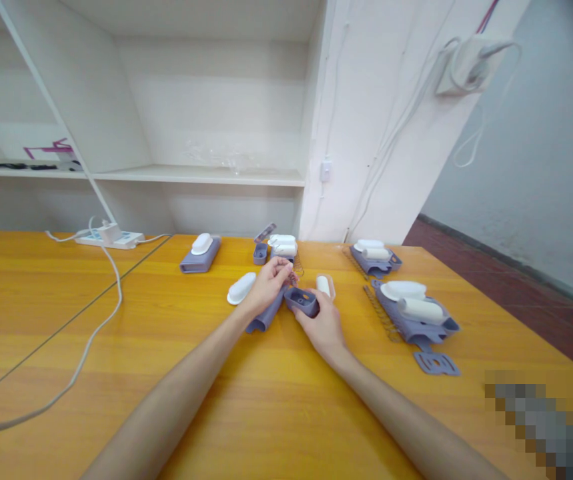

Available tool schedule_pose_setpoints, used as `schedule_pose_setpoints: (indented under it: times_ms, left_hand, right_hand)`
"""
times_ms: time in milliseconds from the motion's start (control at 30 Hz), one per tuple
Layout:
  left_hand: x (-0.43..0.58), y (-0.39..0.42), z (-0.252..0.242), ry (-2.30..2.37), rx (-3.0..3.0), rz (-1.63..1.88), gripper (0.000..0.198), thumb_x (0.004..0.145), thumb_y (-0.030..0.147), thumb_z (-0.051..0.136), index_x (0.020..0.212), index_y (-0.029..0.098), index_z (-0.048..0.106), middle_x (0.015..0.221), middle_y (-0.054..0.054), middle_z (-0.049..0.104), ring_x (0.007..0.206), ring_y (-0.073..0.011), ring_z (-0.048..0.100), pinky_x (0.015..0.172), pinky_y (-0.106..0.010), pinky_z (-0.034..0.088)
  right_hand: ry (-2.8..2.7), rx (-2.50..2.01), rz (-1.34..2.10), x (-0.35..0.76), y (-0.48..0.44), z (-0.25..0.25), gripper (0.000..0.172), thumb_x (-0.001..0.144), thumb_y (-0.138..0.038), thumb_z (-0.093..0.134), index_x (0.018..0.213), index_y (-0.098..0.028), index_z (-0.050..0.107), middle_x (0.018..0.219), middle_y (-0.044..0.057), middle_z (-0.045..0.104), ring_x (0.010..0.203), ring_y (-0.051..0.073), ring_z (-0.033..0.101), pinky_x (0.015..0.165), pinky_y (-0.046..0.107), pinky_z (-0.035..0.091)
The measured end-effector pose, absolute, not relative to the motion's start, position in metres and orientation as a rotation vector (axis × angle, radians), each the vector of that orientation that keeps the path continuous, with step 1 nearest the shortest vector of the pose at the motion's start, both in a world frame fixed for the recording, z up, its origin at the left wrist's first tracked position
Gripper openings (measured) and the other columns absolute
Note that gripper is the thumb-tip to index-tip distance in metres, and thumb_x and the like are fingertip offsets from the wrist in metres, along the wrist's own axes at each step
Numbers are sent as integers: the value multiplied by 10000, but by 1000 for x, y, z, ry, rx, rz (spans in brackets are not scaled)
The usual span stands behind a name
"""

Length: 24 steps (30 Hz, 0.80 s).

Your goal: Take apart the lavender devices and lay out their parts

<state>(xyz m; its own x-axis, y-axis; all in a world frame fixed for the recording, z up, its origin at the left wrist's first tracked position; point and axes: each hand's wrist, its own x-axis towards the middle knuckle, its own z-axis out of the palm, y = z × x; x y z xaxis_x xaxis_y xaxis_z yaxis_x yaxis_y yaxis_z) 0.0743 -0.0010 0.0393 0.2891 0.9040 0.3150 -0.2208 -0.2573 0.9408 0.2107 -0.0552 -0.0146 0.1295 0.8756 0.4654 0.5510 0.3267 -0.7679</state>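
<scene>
My right hand [323, 325] is wrapped round a small grey-purple oval cup [301, 302], its open top tilted toward me. Just up and left of it, my left hand [269, 285] pinches a thin reddish coil, small and blurred, over the cup's far edge. Under my left hand lies a grey-purple sleeve [266, 319], partly hidden by the hand and wrist. A white oval cap [241, 289] rests left of my left wrist. Behind my right hand, a white cylinder [323, 285] sits in a clear holder.
Grey-purple sleeves with white pieces stand at the back left [202, 257], back middle [283, 250], back right [376, 257] and right [416, 310], the last beside a flat grey plate [436, 363]. A power strip [110, 237] and its white cable [111, 307] lie left.
</scene>
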Motion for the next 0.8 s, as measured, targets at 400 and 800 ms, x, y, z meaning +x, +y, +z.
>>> schedule_pose_setpoints:
  times_ms: [400,800]
  left_hand:
    - [62,6,32,682,1255,1268,312,751,382,661,957,158,594,700,2,583,614,-84,547,624,-218,460]
    - [53,8,32,571,1014,1151,300,704,276,732,930,112,621,719,-21,625,627,-74,592,671,-215,495]
  right_hand:
    - [-1492,-1394,340,208,-55,-16,482,734,-434,641,1112,-142,574,1081,128,596,1001,266,558,889,413,434]
    - [-1092,-1037,572,215,-61,-5,552,885,-487,436,1343,-192,344,1032,83,612,932,203,588,835,362,459]
